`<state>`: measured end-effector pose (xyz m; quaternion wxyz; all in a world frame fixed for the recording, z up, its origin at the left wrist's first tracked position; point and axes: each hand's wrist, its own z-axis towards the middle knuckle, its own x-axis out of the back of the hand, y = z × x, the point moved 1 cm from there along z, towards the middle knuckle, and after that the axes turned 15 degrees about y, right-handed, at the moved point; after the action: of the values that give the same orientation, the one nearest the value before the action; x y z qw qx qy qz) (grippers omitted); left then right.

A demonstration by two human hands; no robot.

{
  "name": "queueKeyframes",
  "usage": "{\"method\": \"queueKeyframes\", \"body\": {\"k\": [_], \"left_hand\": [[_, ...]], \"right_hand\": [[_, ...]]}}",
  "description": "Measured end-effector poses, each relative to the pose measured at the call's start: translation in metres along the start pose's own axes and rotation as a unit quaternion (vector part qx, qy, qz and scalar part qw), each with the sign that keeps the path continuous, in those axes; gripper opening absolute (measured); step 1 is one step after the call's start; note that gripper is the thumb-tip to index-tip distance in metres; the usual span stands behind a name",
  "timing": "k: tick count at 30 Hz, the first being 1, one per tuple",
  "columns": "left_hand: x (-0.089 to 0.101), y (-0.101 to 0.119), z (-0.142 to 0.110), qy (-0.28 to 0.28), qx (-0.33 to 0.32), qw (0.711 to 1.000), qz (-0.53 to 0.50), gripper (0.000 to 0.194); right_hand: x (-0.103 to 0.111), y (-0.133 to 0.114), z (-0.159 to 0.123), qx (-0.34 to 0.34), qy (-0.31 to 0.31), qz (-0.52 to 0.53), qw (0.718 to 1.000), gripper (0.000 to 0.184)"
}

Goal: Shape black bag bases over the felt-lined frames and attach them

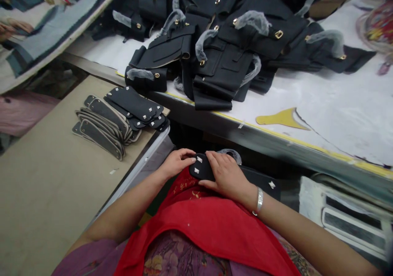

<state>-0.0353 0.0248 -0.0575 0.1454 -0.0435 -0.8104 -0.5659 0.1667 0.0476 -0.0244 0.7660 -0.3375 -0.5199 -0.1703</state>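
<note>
Over my lap lies a long black leather-like panel [259, 179] with a rounded left end and small whitish squares stuck near its ends. My left hand [176, 163] pinches that rounded end, thumb on top near the squares. Across the panel rests my right hand [225, 175], fingers over the far edge and thumb along the near edge. A plastic-wrapped handle [231, 155] shows just behind the right hand; whether it is joined to the panel I cannot tell. Underneath is a red apron [208, 222].
On the board at left sit stacked grey-edged pieces [101, 128] and black panels [132, 102]. Black bag parts [221, 59] with plastic-wrapped handles pile on the white table [346, 104], near a yellow template [281, 118]. A co-worker's hands [15, 26] show at far left.
</note>
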Motion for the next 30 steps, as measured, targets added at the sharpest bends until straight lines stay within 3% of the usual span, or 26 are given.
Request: {"method": "queueKeyframes", "body": {"k": [5,14,18,22,25,28,30], "left_hand": [[-0.001,0.004,0.003,0.009,-0.012,1.0,0.018,0.023],[-0.003,-0.004,0.003,0.036,-0.085,0.991,0.093,0.017],[0.0,-0.001,0.0,0.012,-0.09,0.99,0.11,0.02],[0.01,0.012,-0.006,-0.001,-0.106,0.986,0.13,0.044],[0.005,0.032,-0.013,-0.002,-0.231,0.952,0.201,0.076],[-0.021,0.05,-0.018,-0.073,-0.387,0.874,0.284,0.101],[-0.044,0.054,-0.017,-0.115,-0.44,0.825,0.336,0.107]], "right_hand": [[-0.012,-0.014,0.019,-0.003,-0.012,-0.002,1.0,0.076],[-0.016,-0.025,0.024,-0.013,-0.041,-0.052,0.998,0.06],[-0.008,-0.019,0.019,-0.003,-0.023,-0.017,1.0,0.073],[0.028,0.014,-0.012,0.009,0.005,-0.006,1.0,0.094],[0.055,0.048,-0.047,-0.005,0.026,-0.055,0.998,0.098],[0.062,0.068,-0.073,0.005,0.005,-0.072,0.997,0.099],[0.056,0.07,-0.081,0.009,-0.017,-0.065,0.998,0.098]]}}
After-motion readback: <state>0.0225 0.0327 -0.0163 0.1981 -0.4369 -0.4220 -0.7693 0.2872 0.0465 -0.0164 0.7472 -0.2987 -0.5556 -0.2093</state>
